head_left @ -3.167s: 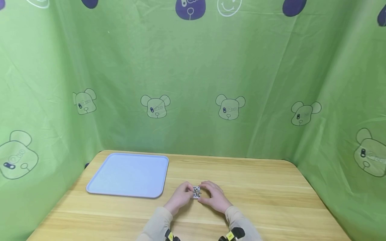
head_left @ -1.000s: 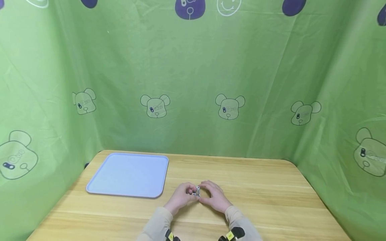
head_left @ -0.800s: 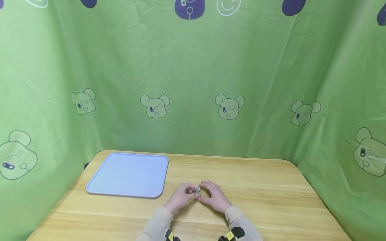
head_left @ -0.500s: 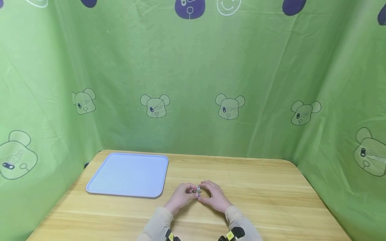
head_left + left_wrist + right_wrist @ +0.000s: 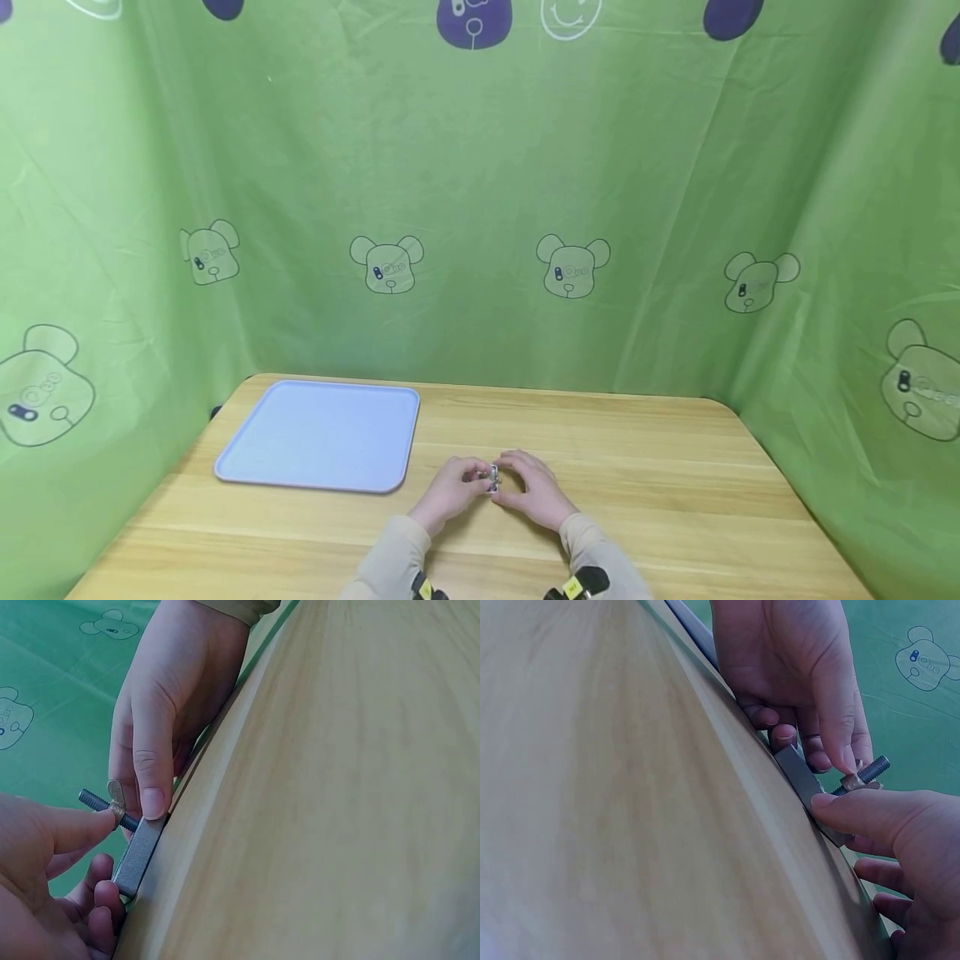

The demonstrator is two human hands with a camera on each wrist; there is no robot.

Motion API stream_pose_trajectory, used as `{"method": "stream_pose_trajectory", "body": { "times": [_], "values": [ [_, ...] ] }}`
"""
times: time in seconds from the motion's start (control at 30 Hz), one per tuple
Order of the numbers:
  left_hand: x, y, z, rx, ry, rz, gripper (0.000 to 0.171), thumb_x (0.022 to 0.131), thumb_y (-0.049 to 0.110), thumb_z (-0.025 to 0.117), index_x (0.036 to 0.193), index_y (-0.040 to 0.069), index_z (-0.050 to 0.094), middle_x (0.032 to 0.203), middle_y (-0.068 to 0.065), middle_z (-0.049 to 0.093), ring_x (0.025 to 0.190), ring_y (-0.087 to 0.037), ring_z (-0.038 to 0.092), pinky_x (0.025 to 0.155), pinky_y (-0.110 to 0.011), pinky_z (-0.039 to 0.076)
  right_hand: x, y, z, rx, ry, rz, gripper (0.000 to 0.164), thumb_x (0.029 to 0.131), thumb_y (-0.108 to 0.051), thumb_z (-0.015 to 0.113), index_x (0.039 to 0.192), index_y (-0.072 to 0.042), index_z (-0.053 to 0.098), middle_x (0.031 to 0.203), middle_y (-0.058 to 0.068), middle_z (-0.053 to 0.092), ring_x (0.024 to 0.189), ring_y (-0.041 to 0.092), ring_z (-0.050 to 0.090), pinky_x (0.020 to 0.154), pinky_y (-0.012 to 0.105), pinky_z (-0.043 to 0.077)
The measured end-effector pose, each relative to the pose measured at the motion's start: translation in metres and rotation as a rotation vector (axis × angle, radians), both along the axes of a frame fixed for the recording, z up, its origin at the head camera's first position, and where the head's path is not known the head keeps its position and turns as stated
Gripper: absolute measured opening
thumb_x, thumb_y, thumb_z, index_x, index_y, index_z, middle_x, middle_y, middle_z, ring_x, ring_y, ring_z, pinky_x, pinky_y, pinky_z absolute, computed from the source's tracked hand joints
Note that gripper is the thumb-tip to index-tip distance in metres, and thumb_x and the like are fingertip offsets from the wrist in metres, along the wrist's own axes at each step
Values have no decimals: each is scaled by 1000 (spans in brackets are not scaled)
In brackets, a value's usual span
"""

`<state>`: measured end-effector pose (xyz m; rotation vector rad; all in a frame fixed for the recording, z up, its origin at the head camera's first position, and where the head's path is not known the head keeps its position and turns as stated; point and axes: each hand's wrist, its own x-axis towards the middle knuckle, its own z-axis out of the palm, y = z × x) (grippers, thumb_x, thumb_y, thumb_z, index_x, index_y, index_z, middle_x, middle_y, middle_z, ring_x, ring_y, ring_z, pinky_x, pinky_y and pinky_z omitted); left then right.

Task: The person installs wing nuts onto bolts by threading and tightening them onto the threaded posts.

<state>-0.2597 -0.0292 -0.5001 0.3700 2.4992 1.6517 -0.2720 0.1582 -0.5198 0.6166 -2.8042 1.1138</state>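
Note:
A small grey metal block (image 5: 142, 851) lies on the wooden table, with a threaded bolt (image 5: 875, 769) standing up from it. A brass-coloured wing nut (image 5: 117, 798) sits partway along the bolt. In the head view my left hand (image 5: 452, 492) is at the block's left side. Its thumb and index finger pinch the wing nut, while other fingertips rest near the block's end. My right hand (image 5: 534, 492) grips the block from the right, thumb on the near edge and fingers on the far one. The fingers partly hide the block's top.
A light blue tray (image 5: 318, 435) lies at the left of the wooden table (image 5: 637, 467). Green curtains (image 5: 480, 333) with bear prints hang behind and on both sides. Black devices with yellow labels sit at both wrists.
Compared with 3.2 s ago, my left thumb and fingers have shifted right over the block and cover more of it; they move slightly at the nut. My right hand stays in place.

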Motion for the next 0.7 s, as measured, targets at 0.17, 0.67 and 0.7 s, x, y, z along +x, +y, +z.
{"method": "stream_pose_trajectory", "body": {
  "times": [0.17, 0.67, 0.7],
  "values": [
    [0, 1, 1, 23, -22, 13, 24, 88, 11, 65, 112, 7, 66, 92, -4, 55, 86, -17, 49, 74, -30, 40, 0, 0, 0, -4, 0, -3, 58, 79, -35, 77, 127, -8, 59, 142, 19, 50, 136, 43, 40, 111, 67, 20],
    [-1, -1, -2, 82, -48, 8, 17, 80, 7, 71, 87, 3, 56, 88, -2, 53, 81, -16, 48, 68, -27, 39, 0, 0, 0, -6, 1, -3, 59, 79, -35, 77, 127, -7, 59, 142, 19, 51, 135, 43, 41, 111, 67, 20],
    [-2, -1, -2, 77, -45, 2, 17, 79, 8, 72, 86, 3, 57, 87, -1, 53, 82, -16, 48, 69, -28, 38, 0, 1, 0, -4, 3, -2, 59, 79, -35, 77, 127, -7, 59, 142, 19, 51, 135, 42, 41, 111, 67, 20]
  ]
}}
